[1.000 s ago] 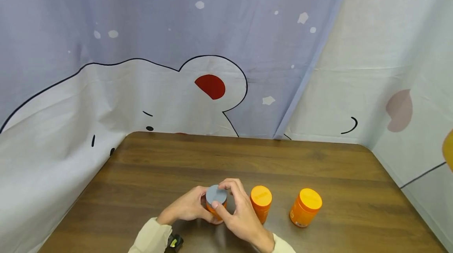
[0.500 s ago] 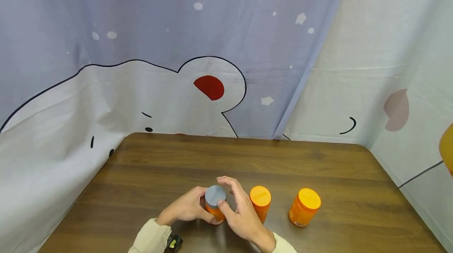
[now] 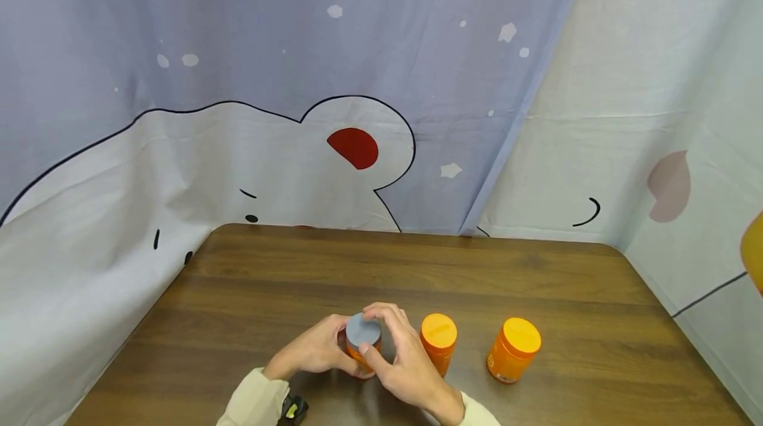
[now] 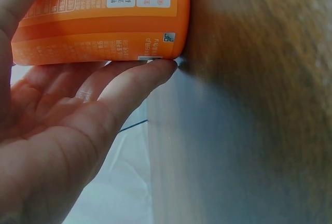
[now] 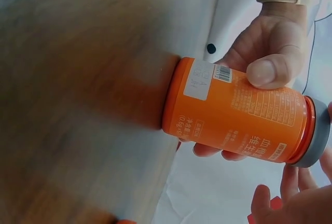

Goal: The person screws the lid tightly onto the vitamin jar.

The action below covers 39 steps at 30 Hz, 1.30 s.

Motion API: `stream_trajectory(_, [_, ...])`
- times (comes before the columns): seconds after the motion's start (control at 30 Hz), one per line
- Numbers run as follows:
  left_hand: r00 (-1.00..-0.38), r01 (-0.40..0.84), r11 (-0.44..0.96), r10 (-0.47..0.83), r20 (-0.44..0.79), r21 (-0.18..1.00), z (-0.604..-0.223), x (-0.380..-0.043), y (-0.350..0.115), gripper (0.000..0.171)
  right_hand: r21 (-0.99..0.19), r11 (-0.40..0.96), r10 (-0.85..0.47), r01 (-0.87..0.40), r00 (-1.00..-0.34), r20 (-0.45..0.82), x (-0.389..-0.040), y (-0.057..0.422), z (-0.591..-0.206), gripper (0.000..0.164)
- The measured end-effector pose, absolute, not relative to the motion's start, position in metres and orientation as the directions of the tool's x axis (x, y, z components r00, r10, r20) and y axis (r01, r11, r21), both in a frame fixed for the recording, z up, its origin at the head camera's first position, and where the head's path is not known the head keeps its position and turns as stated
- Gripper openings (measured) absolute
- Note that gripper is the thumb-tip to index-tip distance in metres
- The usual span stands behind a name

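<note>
An orange jar (image 5: 233, 115) with printed labels stands upright on the table, capped by a grey lid (image 3: 363, 330). My left hand (image 3: 316, 346) grips its body, thumb on the near side and fingers around the far side. On the lid's rim, my right hand (image 3: 408, 366) has its thumb in front and fingers behind. A narrow orange band shows between lid and label in the right wrist view. The left wrist view shows the jar's base (image 4: 179, 22) close to the wood. Part of the jar's body is hidden by my hands in the head view.
Just right of my right hand stands a jar with a yellow-orange lid (image 3: 439, 331), partly covered by that hand. Another such jar (image 3: 511, 353) stands farther right. The wooden table (image 3: 357, 260) meets a printed curtain (image 3: 268, 161) at the back.
Half a second ago my right fingers were spread off the lid; now they have come back round its rim. The left hand and the jar have stayed in place.
</note>
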<state>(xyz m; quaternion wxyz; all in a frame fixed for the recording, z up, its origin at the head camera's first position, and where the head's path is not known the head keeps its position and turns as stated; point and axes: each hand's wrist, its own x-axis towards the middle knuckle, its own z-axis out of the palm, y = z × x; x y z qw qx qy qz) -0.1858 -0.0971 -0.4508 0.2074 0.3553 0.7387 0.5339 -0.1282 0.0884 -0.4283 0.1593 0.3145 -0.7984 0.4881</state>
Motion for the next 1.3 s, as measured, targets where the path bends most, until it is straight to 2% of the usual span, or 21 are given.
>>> stream_trajectory(0.27, [-0.653, 0.319, 0.163, 0.752, 0.092, 0.934, -0.45, -0.185, -0.0981, 0.035, -0.714, 0.419, -0.264, -0.56, -0.828, 0.494, -0.1269, 0.0853, -0.4288, 0.038])
stream_trajectory(0.5, [-0.654, 0.315, 0.168, 0.751, 0.086, 0.934, -0.451, -0.1866, -0.0988, 0.034, -0.732, 0.431, -0.216, -0.528, -0.848, 0.484, -0.1272, 0.0851, -0.4284, 0.047])
stream_trajectory(0.73, [-0.674, 0.314, 0.203, 0.736, 0.067, 0.928, -0.4514, -0.1853, -0.0977, 0.035, -0.719, 0.376, -0.277, -0.585, -0.811, 0.516, -0.1281, 0.0878, -0.4286, 0.042])
stream_trajectory(0.97, [-0.67, 0.285, 0.201, 0.741, 0.045, 0.937, -0.4525, -0.1846, -0.0971, 0.036, -0.737, 0.367, -0.302, -0.568, -0.822, 0.483, -0.1249, 0.0896, -0.4265, 0.053])
stream_trajectory(1.3, [-0.678, 0.29, 0.207, 0.733, 0.048, 0.934, -0.4502, -0.184, -0.0957, 0.036, -0.68, 0.343, -0.307, -0.648, -0.761, 0.571, -0.129, 0.0903, -0.4282, 0.036])
